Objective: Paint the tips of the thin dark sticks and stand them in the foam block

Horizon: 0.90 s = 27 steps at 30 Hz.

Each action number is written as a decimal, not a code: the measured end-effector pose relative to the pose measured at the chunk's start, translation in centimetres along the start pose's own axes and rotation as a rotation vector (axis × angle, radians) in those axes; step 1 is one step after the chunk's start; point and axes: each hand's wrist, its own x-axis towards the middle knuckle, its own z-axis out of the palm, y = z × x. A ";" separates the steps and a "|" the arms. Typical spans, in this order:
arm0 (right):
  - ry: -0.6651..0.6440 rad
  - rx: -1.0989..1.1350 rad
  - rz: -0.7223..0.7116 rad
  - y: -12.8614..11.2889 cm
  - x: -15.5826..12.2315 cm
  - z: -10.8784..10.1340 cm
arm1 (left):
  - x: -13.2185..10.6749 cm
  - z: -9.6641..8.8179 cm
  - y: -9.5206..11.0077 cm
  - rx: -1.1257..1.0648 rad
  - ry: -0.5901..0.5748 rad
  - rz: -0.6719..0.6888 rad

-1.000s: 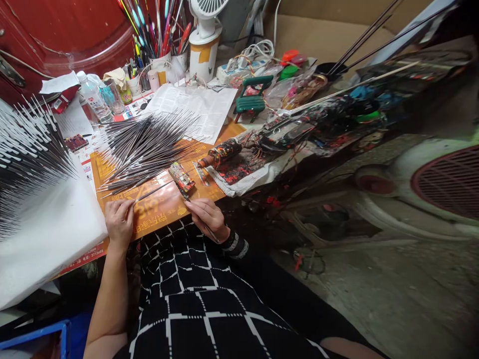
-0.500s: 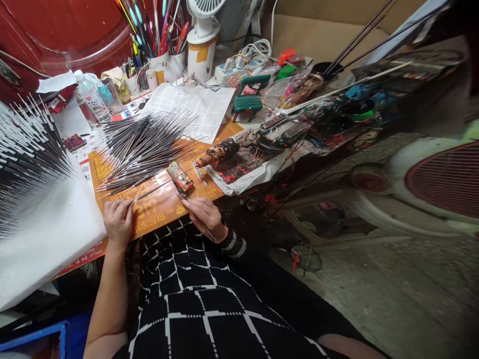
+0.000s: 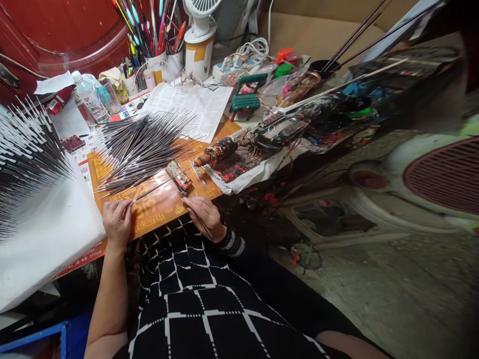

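At the near edge of the bench, the left hand (image 3: 117, 223) pinches a thin dark spindle (image 3: 149, 190) at its end between thumb and fingertips, and the shaft runs off toward 2 o'clock over the orange mat (image 3: 157, 212). It looks light and stiff but slender enough to whip or snap under sideways force, so a light grip near one end, as here, seems to suit it; its smooth finish may also let it roll between the fingers.

The right hand (image 3: 205, 217) holds a fine brush (image 3: 205, 229) like a pen, closed on the shaft, with its tip just apart from the spindle, toward 10 o'clock from the hand. Just beyond, at 11 o'clock, lies a paint-crusted block (image 3: 178, 178), and at 1 o'clock a paint-caked bottle (image 3: 217, 152) lies on its side.

From the left hand, a loose pile of spindles (image 3: 144, 147) fans out at 12 o'clock, any one of them easily disturbed by its neighbours. At 10 o'clock, many more white-tipped spindles (image 3: 26, 144) bristle from a white foam block (image 3: 48, 224), their thin points likely fragile.
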 end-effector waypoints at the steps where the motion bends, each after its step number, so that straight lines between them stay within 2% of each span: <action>1: 0.000 0.013 -0.002 0.0 0.0 -0.1 | 0.0 0.0 0.0 0.002 -0.001 -0.002; 11: -0.021 0.002 -0.019 0.5 -0.3 0.0 | 0.0 0.0 -0.4 -0.004 0.005 0.018; 27: -0.021 0.005 -0.029 0.5 -0.5 0.3 | -0.1 0.0 -0.2 -0.010 -0.022 -0.040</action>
